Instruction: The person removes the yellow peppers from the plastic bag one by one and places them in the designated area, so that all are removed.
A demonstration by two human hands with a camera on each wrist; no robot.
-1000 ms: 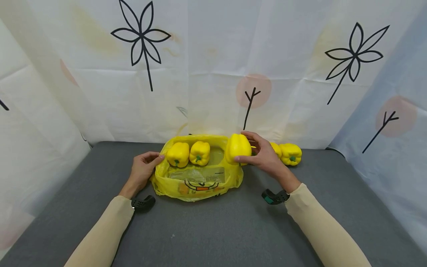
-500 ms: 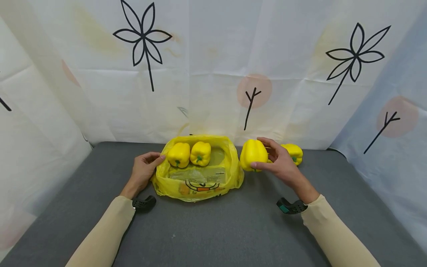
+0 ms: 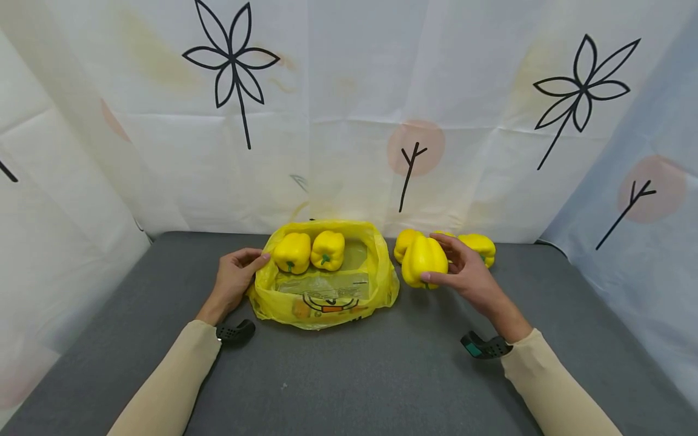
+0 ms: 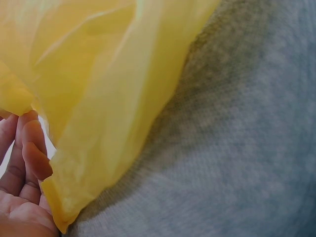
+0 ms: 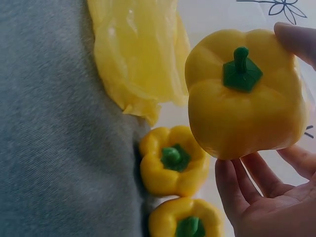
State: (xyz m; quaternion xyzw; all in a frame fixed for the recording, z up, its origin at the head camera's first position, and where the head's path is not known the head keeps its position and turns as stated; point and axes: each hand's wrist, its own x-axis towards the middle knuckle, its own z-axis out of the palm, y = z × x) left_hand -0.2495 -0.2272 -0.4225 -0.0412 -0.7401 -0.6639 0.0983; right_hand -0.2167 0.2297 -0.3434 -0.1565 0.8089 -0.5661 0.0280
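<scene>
My right hand (image 3: 469, 275) grips a yellow bell pepper (image 3: 424, 263) between thumb and fingers, just right of a yellow plastic bag (image 3: 322, 312). In the right wrist view, that pepper's green stem points toward the camera. At the bag's left rim my left hand (image 3: 235, 281) pinches the plastic; the left wrist view has its fingers (image 4: 30, 136) at the bag's edge. Inside the wide-mouthed bag, two yellow peppers sit side by side, one at the left (image 3: 291, 253) and another beside it (image 3: 328, 251).
Behind the held pepper stands another yellow pepper (image 3: 405, 242). Farther right, a pepper (image 3: 478, 247) lies partly behind my right hand, with a bit of another between them. A white printed cloth (image 3: 349, 151) rises along the back edge of the grey table (image 3: 349, 381).
My right hand has carried the held pepper from over the bag's right rim to the right and slightly nearer. Another pepper now shows behind it. The left hand and bag stay put.
</scene>
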